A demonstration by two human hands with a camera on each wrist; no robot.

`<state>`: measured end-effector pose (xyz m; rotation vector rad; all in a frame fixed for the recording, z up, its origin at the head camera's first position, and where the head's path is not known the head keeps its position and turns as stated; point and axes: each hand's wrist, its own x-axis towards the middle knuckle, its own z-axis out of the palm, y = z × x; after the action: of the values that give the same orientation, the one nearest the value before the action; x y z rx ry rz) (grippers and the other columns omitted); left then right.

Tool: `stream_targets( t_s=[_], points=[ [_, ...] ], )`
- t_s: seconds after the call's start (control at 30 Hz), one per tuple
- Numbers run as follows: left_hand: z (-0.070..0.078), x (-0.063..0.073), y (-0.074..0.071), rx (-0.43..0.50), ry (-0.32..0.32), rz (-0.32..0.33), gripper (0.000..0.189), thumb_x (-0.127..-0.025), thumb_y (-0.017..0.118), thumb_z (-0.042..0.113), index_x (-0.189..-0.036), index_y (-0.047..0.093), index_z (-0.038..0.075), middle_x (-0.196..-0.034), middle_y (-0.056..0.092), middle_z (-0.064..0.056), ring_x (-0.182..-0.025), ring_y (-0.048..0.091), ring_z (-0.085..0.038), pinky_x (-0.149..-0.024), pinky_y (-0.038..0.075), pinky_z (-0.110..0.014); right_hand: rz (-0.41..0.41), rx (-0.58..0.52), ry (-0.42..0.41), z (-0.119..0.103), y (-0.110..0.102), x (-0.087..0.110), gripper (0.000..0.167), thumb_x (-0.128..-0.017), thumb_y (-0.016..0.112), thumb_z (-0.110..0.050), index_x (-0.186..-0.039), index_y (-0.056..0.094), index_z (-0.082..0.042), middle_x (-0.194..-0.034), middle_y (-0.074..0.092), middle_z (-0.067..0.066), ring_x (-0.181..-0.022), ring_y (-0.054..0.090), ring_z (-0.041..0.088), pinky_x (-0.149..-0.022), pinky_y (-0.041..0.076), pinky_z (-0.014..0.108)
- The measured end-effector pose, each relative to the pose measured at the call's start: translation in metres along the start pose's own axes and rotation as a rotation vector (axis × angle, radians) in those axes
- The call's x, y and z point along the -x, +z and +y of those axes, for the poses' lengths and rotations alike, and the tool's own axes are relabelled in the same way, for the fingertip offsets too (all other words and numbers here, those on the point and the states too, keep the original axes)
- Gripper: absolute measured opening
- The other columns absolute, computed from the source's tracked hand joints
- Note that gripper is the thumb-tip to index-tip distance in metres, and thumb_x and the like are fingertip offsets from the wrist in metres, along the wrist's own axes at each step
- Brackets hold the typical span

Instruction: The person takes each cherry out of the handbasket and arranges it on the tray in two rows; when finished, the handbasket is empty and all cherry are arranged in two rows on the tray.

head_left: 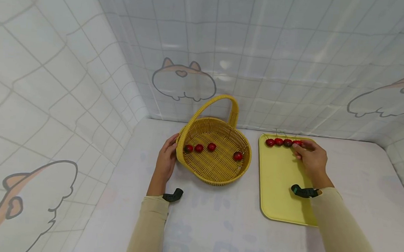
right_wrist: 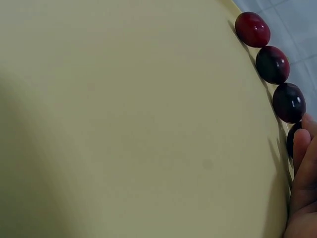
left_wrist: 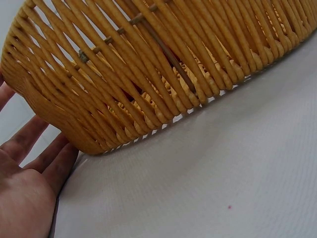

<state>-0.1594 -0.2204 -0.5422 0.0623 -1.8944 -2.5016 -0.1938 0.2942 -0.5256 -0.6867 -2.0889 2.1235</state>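
My right hand (head_left: 312,157) pinches a red cherry (head_left: 297,142) between thumb and fingers at the tray's back edge. That cherry ends a row of several on the yellow tray (head_left: 281,183), beside a dark cherry (right_wrist: 289,102). In the right wrist view the fingertips partly cover the held cherry. A yellow wicker basket (head_left: 217,168) with a tall arched handle stands left of the tray. Inside it lie several cherries, one cherry (head_left: 237,156) apart on the right. My left hand (head_left: 167,158) rests against the basket's left side, its fingers fairly straight along the weave (left_wrist: 64,114).
The white-covered table (head_left: 211,218) carries the basket and the tray. A tiled-pattern sheet (head_left: 266,68) rises right behind both, and another sheet (head_left: 52,95) stands along the left. A dark wrist mount (head_left: 303,191) hangs over the tray from the right sleeve.
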Motion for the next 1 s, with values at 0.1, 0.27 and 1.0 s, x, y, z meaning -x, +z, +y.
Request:
stream_targets(
  t_s=[0.1,0.27,1.0],
  points=[
    [0.0,0.0,0.0,-0.002,0.0,-0.003,0.044,-0.107,0.053,0.031,-0.15,0.051,0.021,-0.154,0.047,-0.003,-0.142,0.046,-0.018,-0.11,0.044,-0.021,-0.006,0.006,0.001,-0.001,0.0,0.001,0.049,-0.084,0.084,-0.017,-0.127,0.062,-0.005,-0.099,0.058,-0.003,-0.058,0.065,0.004,-0.052,0.053,0.016],
    [0.0,0.001,0.0,-0.004,0.002,-0.007,0.044,-0.108,0.052,0.032,-0.15,0.05,0.02,-0.155,0.046,-0.003,-0.143,0.045,-0.017,-0.111,0.043,-0.021,0.001,-0.003,-0.001,-0.002,0.0,0.002,0.046,-0.084,0.084,-0.015,-0.124,0.064,-0.006,-0.098,0.059,-0.003,-0.059,0.066,0.004,-0.052,0.053,0.016],
    [0.0,0.0,0.0,0.008,0.001,-0.01,0.044,-0.107,0.052,0.031,-0.15,0.05,0.021,-0.154,0.046,-0.003,-0.143,0.045,-0.018,-0.112,0.043,-0.022,-0.004,0.27,-0.142,-0.02,0.0,0.017,0.052,-0.09,0.077,-0.035,-0.132,0.059,-0.011,-0.099,0.049,-0.003,-0.06,0.064,0.008,-0.057,0.055,0.021]
  ],
)
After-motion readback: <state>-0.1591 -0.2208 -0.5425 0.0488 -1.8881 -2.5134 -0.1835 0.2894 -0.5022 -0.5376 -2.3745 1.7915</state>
